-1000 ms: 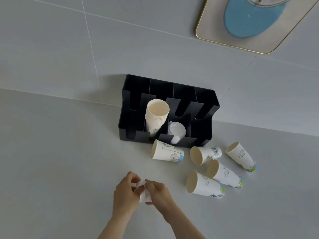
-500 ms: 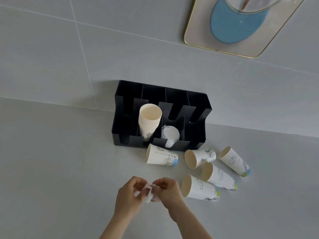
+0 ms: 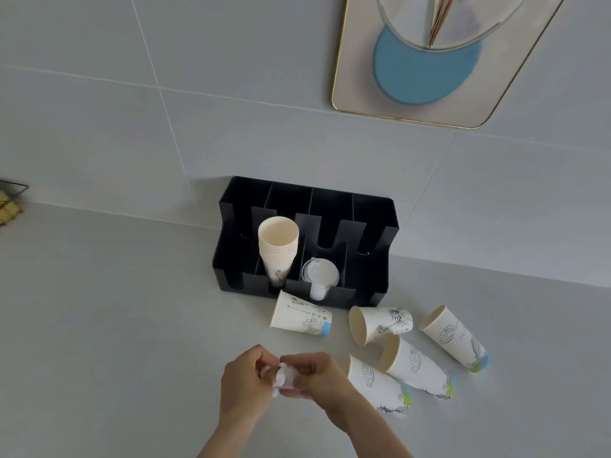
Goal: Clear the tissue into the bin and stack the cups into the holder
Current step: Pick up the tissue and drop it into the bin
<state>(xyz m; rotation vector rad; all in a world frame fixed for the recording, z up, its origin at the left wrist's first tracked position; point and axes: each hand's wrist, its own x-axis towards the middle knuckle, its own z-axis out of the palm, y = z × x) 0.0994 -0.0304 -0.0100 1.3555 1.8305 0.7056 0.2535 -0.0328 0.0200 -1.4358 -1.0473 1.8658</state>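
My left hand (image 3: 243, 383) and my right hand (image 3: 319, 378) meet low in the middle, both pinching a crumpled white tissue (image 3: 284, 375) just above the counter. Behind them a black cup holder (image 3: 370, 282) stands against the wall, with a stack of paper cups (image 3: 278, 246) in its second slot and white lids (image 3: 320, 276) in the third. Several printed paper cups lie on their sides in front of it: one (image 3: 301, 315) by the holder's front, others (image 3: 380, 323), (image 3: 454, 337), (image 3: 416, 366), and one (image 3: 377, 381) beside my right wrist. No bin is in view.
A gold-rimmed tray (image 3: 344, 94) with a blue disc and a glass vessel sits at the upper right. A black wire rack with something yellow (image 3: 8, 206) shows at the left edge. The grey counter (image 3: 115, 325) stretches out to the left of my hands.
The tissue has been bunched tighter between my two hands. My hands have stayed together, drifting slightly right toward the nearest lying cup as the camera view shifted.
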